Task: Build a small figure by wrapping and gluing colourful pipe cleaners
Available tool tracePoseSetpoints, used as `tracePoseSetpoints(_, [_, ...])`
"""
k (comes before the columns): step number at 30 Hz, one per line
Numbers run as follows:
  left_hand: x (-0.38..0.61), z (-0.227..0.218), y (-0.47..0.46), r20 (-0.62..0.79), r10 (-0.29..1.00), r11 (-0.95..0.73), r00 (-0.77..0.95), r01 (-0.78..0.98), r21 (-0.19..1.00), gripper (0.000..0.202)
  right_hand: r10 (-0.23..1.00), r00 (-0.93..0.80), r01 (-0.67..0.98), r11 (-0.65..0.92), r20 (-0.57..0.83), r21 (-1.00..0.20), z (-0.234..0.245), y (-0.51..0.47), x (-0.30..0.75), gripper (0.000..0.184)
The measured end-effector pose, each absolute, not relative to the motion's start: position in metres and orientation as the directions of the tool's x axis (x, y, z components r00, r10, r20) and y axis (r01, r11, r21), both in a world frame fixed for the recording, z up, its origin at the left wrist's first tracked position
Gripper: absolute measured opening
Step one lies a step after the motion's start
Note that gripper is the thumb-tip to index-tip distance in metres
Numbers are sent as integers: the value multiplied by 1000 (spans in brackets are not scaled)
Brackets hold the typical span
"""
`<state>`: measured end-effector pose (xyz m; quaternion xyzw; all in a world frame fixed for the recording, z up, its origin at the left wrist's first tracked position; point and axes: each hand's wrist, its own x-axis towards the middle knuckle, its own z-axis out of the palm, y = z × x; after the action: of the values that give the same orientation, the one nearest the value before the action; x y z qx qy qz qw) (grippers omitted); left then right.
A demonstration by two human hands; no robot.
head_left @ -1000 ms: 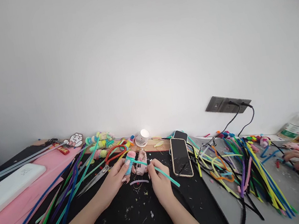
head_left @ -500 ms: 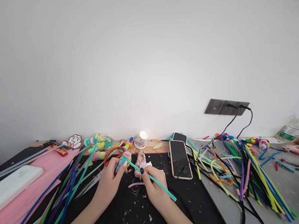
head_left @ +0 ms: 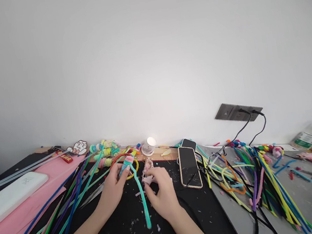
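Note:
My left hand (head_left: pixel 112 188) is closed on a small pink-and-teal fuzzy piece (head_left: pixel 125 164), held just above the black mat (head_left: pixel 126 231). A teal pipe cleaner (head_left: pixel 142 197) trails from that piece down toward me, its free end near the mat. My right hand (head_left: pixel 161 194) hovers beside the strand with curled fingers; nothing shows clearly between them. A small pink fuzzy figure (head_left: pixel 147 171) lies just beyond the right hand's fingertips.
Scissors (head_left: pixel 95 192) and long pipe cleaners (head_left: pixel 69 202) lie left of my hands. Two phones (head_left: pixel 188 161) rest to the right, then a big heap of coloured pipe cleaners (head_left: pixel 259 179). A white case (head_left: pixel 8 197) sits on pink sheet. A wall socket (head_left: pixel 235 111) holds cables.
My right hand let go of the teal pipe cleaner, which swung from pointing right to hanging toward me. Another person's hand at the right edge is gone from view.

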<state>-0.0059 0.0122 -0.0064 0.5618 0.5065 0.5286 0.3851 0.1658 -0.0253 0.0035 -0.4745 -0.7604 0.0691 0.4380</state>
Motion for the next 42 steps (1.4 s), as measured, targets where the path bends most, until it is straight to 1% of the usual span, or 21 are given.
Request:
tracePoseSetpoints(3, [-4, -7, 13, 52, 996, -60, -67, -119, 991, 27, 884, 16, 837, 243, 466, -490, 2, -20, 170, 38])
tracePoseSetpoints(5, [0, -7, 11, -20, 999, 10, -29, -304, 953, 26, 927, 83, 895, 92, 367, -436, -1, -17, 173, 40])
tracePoseSetpoints(6, [1, -6, 10, -42, 999, 38, -2, -379, 924, 25, 941, 95, 911, 50, 324, -410, -3, -17, 174, 41])
tracePoseSetpoints(8, [4, -5, 8, -67, 996, 86, 56, -489, 868, 24, 959, 91, 929, 15, 267, -371, -5, -15, 176, 42])
tracePoseSetpoints(12, [5, -1, 6, -101, 988, 152, 121, -569, 808, 29, 966, 74, 931, 21, 247, -364, -8, -13, 179, 45])
tracePoseSetpoints(14, [4, 0, 6, -117, 985, 169, 126, -579, 798, 32, 959, 79, 916, 38, 274, -398, -7, -12, 180, 40])
tracePoseSetpoints(16, [3, 1, 7, -125, 984, 176, 127, -582, 794, 33, 944, 78, 881, 86, 322, -465, -4, -12, 181, 29])
tracePoseSetpoints(19, [2, -1, 9, -114, 984, 171, 134, -578, 798, 30, 914, 36, 744, 245, 403, -622, 0, -12, 182, 13])
tracePoseSetpoints(22, [2, -2, 10, -119, 984, 176, 135, -572, 801, 27, 888, -36, 539, 403, 458, -740, 2, -12, 182, 11])
tracePoseSetpoints(24, [2, -2, 10, -131, 983, 183, 132, -569, 802, 27, 886, -76, 437, 442, 458, -783, 1, -12, 181, 9])
tracePoseSetpoints(26, [2, -1, 9, -131, 982, 187, 138, -568, 801, 26, 890, -111, 372, 450, 442, -812, -2, -12, 180, 8])
tracePoseSetpoints(29, [3, 2, 8, -130, 983, 182, 131, -568, 802, 29, 889, -135, 323, 457, 438, -829, -4, -11, 179, 6])
tracePoseSetpoints(32, [4, 4, 7, -136, 983, 181, 121, -566, 804, 32, 882, -143, 315, 471, 449, -824, -3, -11, 178, 6])
tracePoseSetpoints(42, [4, 1, 7, -137, 982, 188, 132, -573, 798, 31, 867, -151, 401, 492, 474, -773, -2, -13, 177, 13])
